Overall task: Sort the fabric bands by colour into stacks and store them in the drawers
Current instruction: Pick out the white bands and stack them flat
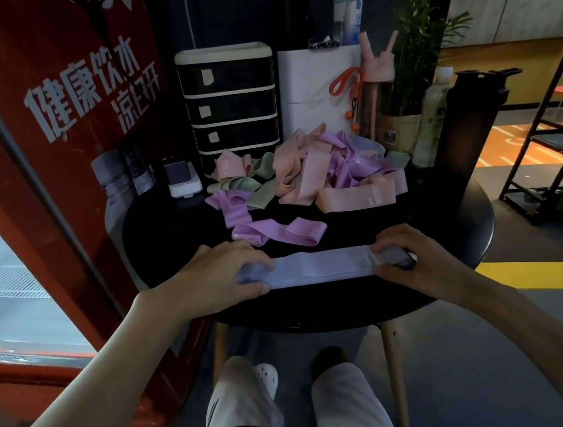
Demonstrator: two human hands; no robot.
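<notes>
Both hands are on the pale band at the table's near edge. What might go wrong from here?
The pale lilac-blue fabric band, gripped by the left hand and right hand, lies near the round black table's front edge and might slide off. The loose purple fabric band just behind looks similar in this dim light, so colours may get mixed.

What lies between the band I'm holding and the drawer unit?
Loose purple bands lie just behind the lavender band that the left hand and right hand hold. Farther back, green bands and a pink band crowd the foot of the drawer unit, whose visible drawers look shut.
</notes>
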